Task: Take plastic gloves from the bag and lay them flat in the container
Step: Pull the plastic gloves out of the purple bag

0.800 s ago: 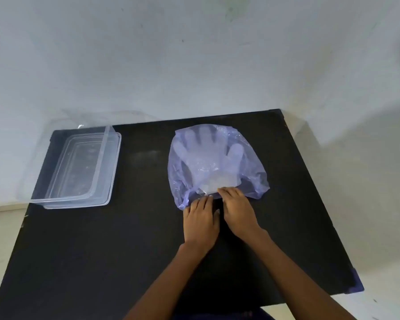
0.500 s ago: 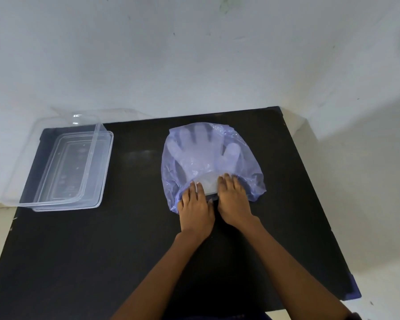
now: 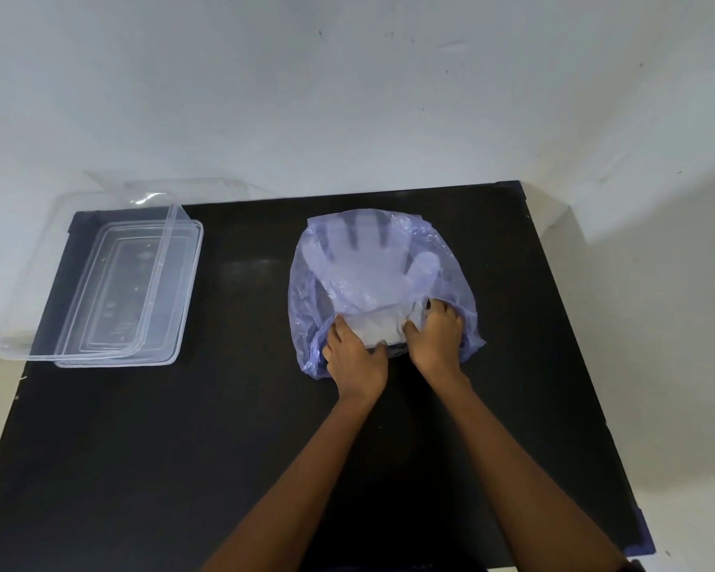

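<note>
Here, both hands work the bag (image 3: 382,278) mouth at table centre: left hand (image 3: 356,357) and right hand (image 3: 436,334) pinch its rim, gloves (image 3: 368,262) inside. Flimsy, slippery film; better gripped at the cuffs. The container (image 3: 100,278) waits at nine o'clock.

Single view only: a head-worn wide-angle camera, looking forward and steeply down from above the near edge of the black table (image 3: 182,468). Both forearms enter from the bottom edge, close to the lens. The far white wall (image 3: 347,97) fills the upper third; straight edges bow outward toward the frame borders.
</note>
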